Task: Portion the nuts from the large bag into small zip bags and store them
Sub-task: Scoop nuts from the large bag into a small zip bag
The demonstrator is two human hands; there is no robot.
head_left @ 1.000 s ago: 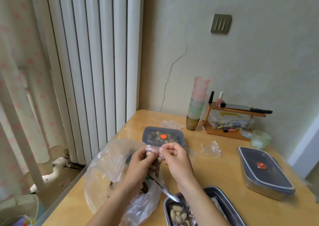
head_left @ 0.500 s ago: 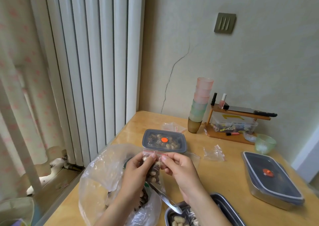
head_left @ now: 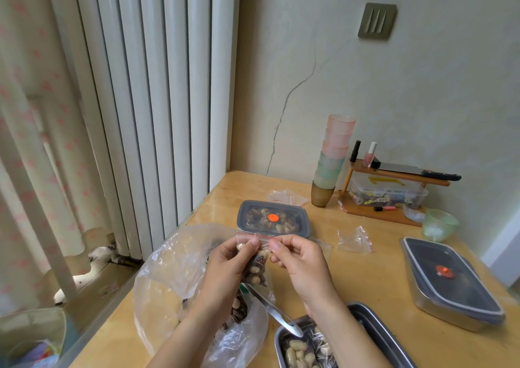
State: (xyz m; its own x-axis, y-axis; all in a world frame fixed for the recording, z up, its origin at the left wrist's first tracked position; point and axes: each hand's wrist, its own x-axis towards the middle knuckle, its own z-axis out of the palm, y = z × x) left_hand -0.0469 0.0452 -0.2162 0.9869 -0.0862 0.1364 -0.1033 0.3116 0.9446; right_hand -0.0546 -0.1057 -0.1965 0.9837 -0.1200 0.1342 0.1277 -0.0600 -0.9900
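Note:
A small zip bag (head_left: 257,266) filled with nuts hangs upright between my hands above the table. My left hand (head_left: 229,272) pinches its top edge on the left and my right hand (head_left: 301,266) pinches the red zip strip on the right. Below it lies the large clear plastic bag (head_left: 174,277), open, with nuts inside. A metal spoon (head_left: 271,310) rests with its bowl on the rim of an open steel tray (head_left: 380,328) that holds filled small bags.
A lidded box (head_left: 274,218) with nuts stands just behind my hands. A second lidded steel box (head_left: 453,283) sits at the right. Empty zip bags (head_left: 356,239) lie between them. Stacked cups (head_left: 332,162), a wooden rack (head_left: 394,187) and a green bowl (head_left: 440,224) line the wall.
My hands have kept hold of the small bag's top; my fingers have shifted slightly along the zip strip. The camera has tilted down a little.

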